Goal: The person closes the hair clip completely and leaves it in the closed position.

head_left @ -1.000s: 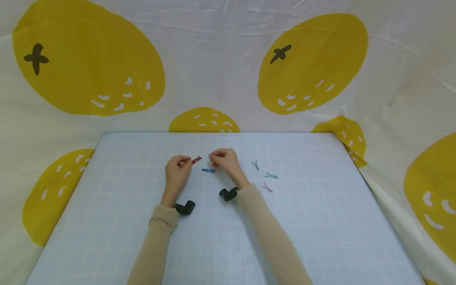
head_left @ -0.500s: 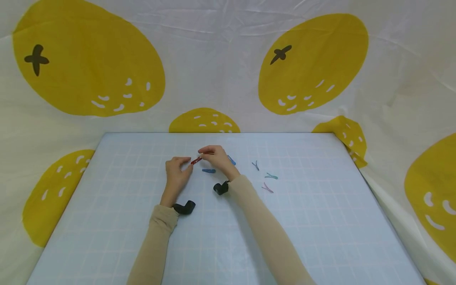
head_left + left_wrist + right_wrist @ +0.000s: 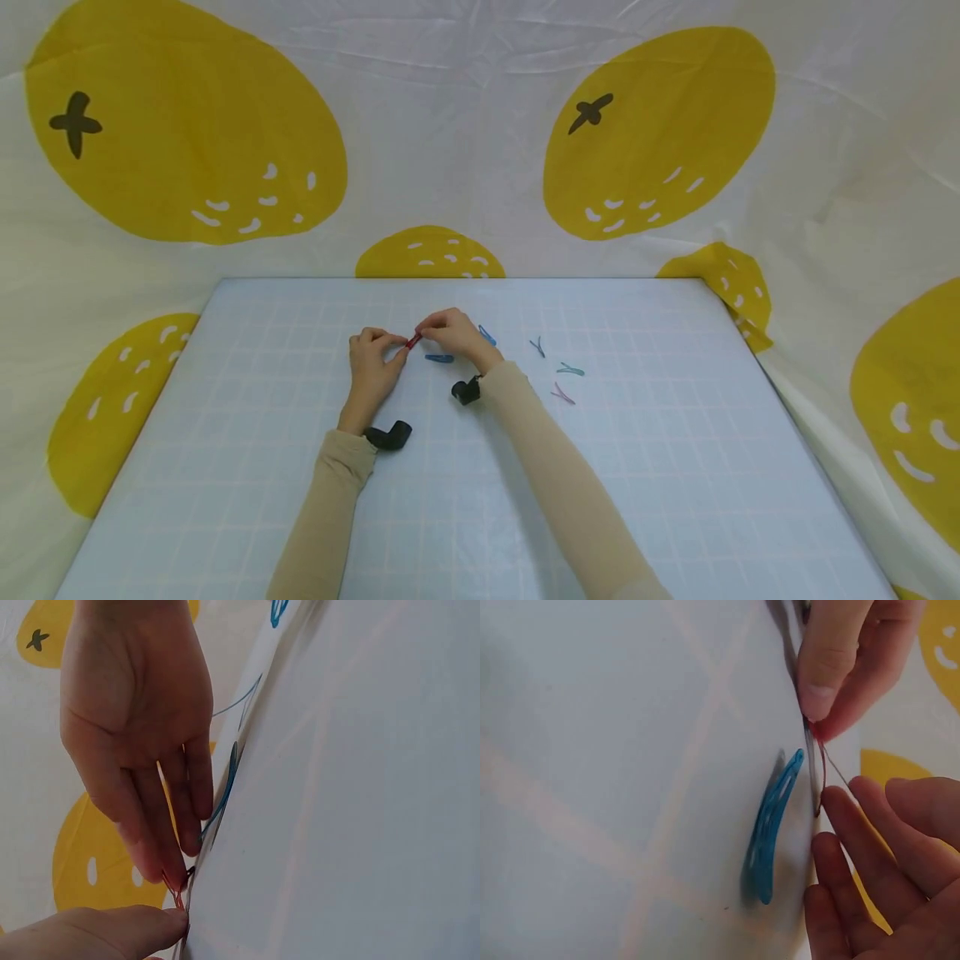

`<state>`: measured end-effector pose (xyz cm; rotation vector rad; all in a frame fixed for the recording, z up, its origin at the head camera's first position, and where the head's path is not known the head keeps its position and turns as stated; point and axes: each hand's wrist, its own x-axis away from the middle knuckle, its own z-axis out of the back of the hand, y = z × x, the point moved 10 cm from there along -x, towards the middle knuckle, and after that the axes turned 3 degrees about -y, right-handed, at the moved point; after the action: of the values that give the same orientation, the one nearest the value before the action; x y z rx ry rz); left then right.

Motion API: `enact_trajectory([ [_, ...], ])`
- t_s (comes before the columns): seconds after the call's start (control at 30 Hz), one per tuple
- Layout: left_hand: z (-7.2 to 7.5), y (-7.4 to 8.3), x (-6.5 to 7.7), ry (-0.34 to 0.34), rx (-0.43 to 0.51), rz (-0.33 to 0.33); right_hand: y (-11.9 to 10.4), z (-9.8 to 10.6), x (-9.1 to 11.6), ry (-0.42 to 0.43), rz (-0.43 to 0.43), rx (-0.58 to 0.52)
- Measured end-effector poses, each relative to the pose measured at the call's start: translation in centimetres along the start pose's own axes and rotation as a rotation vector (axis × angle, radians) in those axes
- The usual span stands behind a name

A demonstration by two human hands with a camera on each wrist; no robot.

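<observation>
A red snap hair clip (image 3: 413,341) is between my two hands near the back middle of the table, its prongs spread apart in the wrist views. My left hand (image 3: 370,360) pinches one end between thumb and fingers; the thumb (image 3: 146,928) shows at the lower left of the left wrist view. Over the clip's other end is my right hand (image 3: 456,335), its thumb and fingertips around the prongs and the rest of its fingers extended. A blue hair clip (image 3: 439,358) lies just in front of the clip, and appears in the right wrist view as a blue clip (image 3: 769,832).
Behind the right hand lies another blue clip (image 3: 487,335). Farther right are a blue-grey clip (image 3: 537,347), a green clip (image 3: 571,368) and a pink clip (image 3: 562,394), all spread open. A fruit-patterned cloth (image 3: 450,125) hangs along the table's back edge.
My right hand has moved left to the red clip, uncovering the blue clip behind it, and its fingertips have closed in on the clip's right end. My left hand stays nearly in place.
</observation>
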<state>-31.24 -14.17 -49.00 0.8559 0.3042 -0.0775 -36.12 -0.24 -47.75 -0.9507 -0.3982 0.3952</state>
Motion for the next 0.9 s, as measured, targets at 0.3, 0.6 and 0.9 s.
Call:
enact_trajectory([
  [0.3,-0.2,0.3,0.2,-0.027,-0.030,-0.015,0.3,-0.3,0.1,-0.004,-0.010,0.001],
  [0.6,0.3,1.6,0.5,0.019,-0.044,-0.127,-0.1,-0.6,0.1,0.009,0.021,0.019],
  [0.9,0.8,2.0,0.6,0.078,-0.013,-0.183,-0.4,-0.6,0.1,0.040,0.062,0.019],
])
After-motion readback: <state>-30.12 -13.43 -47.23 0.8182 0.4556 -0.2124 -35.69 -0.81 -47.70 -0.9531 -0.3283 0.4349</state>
